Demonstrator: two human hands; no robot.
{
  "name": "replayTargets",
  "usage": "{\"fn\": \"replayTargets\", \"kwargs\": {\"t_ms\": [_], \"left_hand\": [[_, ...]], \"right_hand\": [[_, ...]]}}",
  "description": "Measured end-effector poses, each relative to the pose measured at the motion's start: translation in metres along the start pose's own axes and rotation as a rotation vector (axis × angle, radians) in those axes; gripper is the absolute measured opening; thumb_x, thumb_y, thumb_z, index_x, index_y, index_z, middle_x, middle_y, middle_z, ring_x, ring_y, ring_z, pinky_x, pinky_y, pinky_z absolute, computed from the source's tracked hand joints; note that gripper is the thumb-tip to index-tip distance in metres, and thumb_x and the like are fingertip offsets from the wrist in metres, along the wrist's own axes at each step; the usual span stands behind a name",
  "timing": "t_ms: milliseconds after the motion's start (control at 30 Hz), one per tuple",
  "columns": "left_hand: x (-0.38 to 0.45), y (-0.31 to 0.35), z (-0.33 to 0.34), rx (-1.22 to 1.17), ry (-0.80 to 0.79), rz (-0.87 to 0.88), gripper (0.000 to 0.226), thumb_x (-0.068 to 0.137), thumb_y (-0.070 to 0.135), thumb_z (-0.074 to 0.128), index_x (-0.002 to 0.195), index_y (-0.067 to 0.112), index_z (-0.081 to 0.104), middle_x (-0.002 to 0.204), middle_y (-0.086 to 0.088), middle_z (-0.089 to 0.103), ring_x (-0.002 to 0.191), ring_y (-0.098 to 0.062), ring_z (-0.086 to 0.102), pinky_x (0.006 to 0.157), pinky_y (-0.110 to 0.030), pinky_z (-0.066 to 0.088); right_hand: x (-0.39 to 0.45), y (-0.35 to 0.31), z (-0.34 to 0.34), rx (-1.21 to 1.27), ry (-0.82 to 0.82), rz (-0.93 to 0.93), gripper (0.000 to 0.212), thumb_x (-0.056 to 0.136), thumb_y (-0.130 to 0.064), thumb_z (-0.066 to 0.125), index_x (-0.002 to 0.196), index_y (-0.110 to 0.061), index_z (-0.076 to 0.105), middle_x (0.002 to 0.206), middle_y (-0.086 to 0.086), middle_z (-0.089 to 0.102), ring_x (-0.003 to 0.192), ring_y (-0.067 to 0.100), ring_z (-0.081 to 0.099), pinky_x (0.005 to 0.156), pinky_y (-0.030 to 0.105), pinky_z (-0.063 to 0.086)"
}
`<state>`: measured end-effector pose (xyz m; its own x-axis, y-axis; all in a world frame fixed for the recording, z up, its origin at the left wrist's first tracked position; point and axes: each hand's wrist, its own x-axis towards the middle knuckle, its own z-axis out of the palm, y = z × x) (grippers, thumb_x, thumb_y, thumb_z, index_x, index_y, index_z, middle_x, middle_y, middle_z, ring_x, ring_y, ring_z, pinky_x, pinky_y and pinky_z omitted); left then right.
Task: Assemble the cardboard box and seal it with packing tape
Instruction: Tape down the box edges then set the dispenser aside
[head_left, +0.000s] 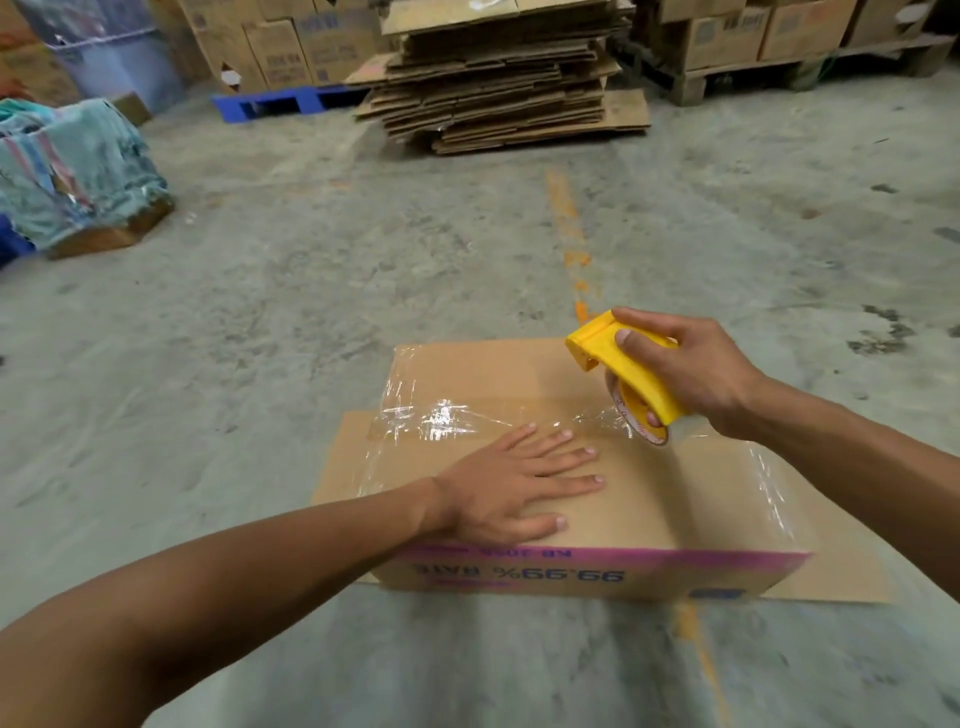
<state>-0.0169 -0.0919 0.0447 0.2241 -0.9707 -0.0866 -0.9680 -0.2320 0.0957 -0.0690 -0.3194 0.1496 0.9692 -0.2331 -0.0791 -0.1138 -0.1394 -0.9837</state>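
Observation:
A brown cardboard box with a pink printed band on its near side stands on the concrete floor, flaps folded shut on top. Clear packing tape runs along the centre seam and over the left and right edges. My left hand lies flat on the box top with fingers straight, pressing just in front of the seam. My right hand grips a yellow tape dispenser holding a roll of clear tape, its lower end on the seam right of the left hand.
A tall stack of flattened cardboard sits ahead on the floor. Boxes on a blue pallet and a wooden pallet line the back. A heap of teal cloth lies at far left. An orange line marks the floor.

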Motion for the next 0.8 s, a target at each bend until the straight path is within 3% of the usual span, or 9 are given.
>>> {"fn": "replayTargets", "kwargs": {"t_ms": [133, 300, 367, 467, 600, 800], "left_hand": [[-0.046, -0.019, -0.004, -0.022, -0.025, 0.014, 0.061, 0.101, 0.043, 0.037, 0.156, 0.029, 0.015, 0.165, 0.003, 0.001, 0.151, -0.017, -0.008, 0.121, -0.048, 0.001], [-0.117, -0.043, 0.000, 0.086, -0.027, -0.093, 0.074, 0.096, 0.057, 0.043, 0.156, 0.028, 0.012, 0.165, 0.001, 0.000, 0.151, -0.021, -0.007, 0.122, -0.047, 0.001], [-0.130, -0.044, 0.009, 0.113, 0.020, -0.174, 0.078, 0.094, 0.060, 0.045, 0.156, 0.027, 0.013, 0.165, -0.001, 0.002, 0.152, -0.022, -0.005, 0.122, -0.047, 0.005], [-0.134, -0.036, 0.021, 0.140, 0.093, -0.286, 0.082, 0.092, 0.066, 0.044, 0.157, 0.025, 0.013, 0.165, -0.003, 0.006, 0.152, -0.023, -0.001, 0.120, -0.047, 0.011], [-0.119, -0.027, 0.023, 0.108, 0.119, -0.289, 0.083, 0.092, 0.067, 0.040, 0.157, 0.023, 0.014, 0.164, -0.003, 0.007, 0.152, -0.021, -0.001, 0.121, -0.045, 0.009], [-0.049, 0.024, 0.037, 0.057, 0.200, -0.310, 0.080, 0.091, 0.071, 0.032, 0.155, 0.024, 0.021, 0.163, -0.005, 0.016, 0.151, -0.024, 0.010, 0.120, -0.046, 0.016]], "right_hand": [[0.000, 0.000, 0.003, -0.026, -0.007, -0.004, 0.038, 0.097, -0.022, 0.059, 0.136, -0.021, 0.057, 0.055, 0.012, 0.065, 0.033, 0.023, 0.048, 0.038, 0.026, 0.045], [0.000, -0.003, 0.022, -0.057, -0.063, -0.008, 0.039, 0.098, -0.022, 0.057, 0.137, -0.020, 0.056, 0.052, 0.007, 0.066, 0.030, 0.019, 0.048, 0.038, 0.023, 0.045], [-0.001, -0.004, 0.030, -0.057, -0.092, -0.010, 0.037, 0.098, -0.021, 0.057, 0.136, -0.021, 0.057, 0.060, 0.012, 0.068, 0.030, 0.020, 0.048, 0.037, 0.025, 0.044], [-0.004, -0.005, 0.039, -0.082, -0.106, -0.006, 0.036, 0.098, -0.021, 0.058, 0.134, -0.020, 0.059, 0.091, 0.024, 0.069, 0.035, 0.021, 0.051, 0.037, 0.024, 0.045], [-0.003, -0.006, 0.043, -0.112, -0.106, -0.013, 0.036, 0.097, -0.022, 0.059, 0.133, -0.022, 0.060, 0.093, 0.021, 0.069, 0.040, 0.016, 0.055, 0.042, 0.022, 0.048], [-0.004, -0.017, 0.038, -0.082, -0.060, -0.032, 0.034, 0.097, -0.020, 0.059, 0.131, -0.019, 0.061, 0.067, 0.013, 0.064, 0.034, 0.017, 0.049, 0.037, 0.023, 0.045]]}}
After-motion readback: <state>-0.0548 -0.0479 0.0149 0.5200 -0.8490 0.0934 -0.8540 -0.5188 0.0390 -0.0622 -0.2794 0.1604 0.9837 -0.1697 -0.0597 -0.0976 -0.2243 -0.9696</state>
